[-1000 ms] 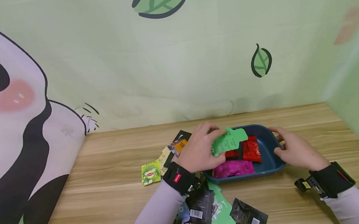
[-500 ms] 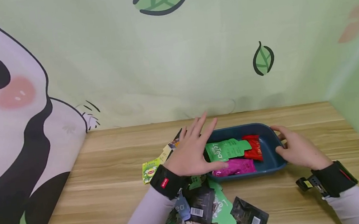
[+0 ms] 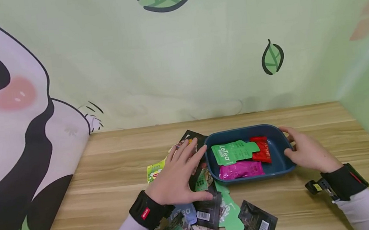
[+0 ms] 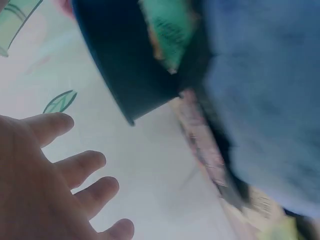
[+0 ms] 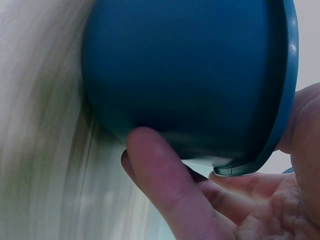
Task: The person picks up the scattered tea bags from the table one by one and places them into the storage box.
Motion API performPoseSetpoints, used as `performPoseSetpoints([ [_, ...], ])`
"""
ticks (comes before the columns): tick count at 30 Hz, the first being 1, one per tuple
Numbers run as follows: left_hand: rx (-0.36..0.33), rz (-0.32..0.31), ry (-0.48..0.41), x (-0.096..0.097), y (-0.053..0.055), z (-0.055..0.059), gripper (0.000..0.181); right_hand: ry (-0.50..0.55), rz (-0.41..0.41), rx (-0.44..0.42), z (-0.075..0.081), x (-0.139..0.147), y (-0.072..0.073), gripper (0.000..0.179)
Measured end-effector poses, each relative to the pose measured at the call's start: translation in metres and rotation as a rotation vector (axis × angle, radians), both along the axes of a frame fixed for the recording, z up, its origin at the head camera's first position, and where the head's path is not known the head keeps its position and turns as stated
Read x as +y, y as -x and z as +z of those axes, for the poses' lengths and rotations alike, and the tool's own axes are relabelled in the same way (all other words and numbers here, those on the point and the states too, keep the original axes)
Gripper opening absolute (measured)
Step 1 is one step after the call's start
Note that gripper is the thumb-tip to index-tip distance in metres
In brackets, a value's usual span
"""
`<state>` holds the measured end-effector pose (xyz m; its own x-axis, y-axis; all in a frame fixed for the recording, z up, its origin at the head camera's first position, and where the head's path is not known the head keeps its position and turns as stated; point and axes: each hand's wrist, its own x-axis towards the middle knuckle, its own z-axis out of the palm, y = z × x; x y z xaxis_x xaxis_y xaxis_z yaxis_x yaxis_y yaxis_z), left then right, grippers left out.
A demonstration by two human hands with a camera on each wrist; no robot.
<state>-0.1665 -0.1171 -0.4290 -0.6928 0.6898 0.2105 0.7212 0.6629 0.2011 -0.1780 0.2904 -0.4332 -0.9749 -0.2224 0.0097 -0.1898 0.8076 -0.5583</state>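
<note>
My left hand (image 3: 180, 178) hovers over a pile of tea sachets left of the blue plastic container (image 3: 279, 157), fingers spread and holding nothing. Its fingertips also show apart from the container in the left wrist view. My right hand (image 3: 308, 153) grips the container's right end, with fingers and thumb around the wall, as the right wrist view shows. Inside the container lie a green LeTea sachet (image 3: 233, 153), a shiny red packet (image 3: 262, 150) and a magenta packet (image 3: 241, 170). The green one overlaps the red.
Under and around my left hand lie a yellow-green tea sachet (image 3: 154, 170), a blue sachet (image 3: 186, 213) and several dark ones. A green cut-out sachet (image 3: 231, 216) and a black sachet (image 3: 259, 220) lie before the container. A printed cloth (image 3: 167, 76) backs the wooden table (image 3: 112, 196).
My left hand released the green sachet into the container, spread its fingers and moved left and toward me over the pile. My right hand has kept its grip on the container.
</note>
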Motion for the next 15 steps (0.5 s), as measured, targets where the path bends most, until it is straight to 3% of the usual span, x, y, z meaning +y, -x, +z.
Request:
performPoseSetpoints([
  [8,-0.025,-0.023,0.061,-0.029,-0.023,-0.015,0.116,-0.009,-0.003,0.002,-0.002,0.001,0.0,0.07],
  [15,-0.048,0.027,0.112,-0.05,-0.037,-0.02,0.114,-0.012,0.001,-0.014,-0.001,0.0,0.001,0.071],
])
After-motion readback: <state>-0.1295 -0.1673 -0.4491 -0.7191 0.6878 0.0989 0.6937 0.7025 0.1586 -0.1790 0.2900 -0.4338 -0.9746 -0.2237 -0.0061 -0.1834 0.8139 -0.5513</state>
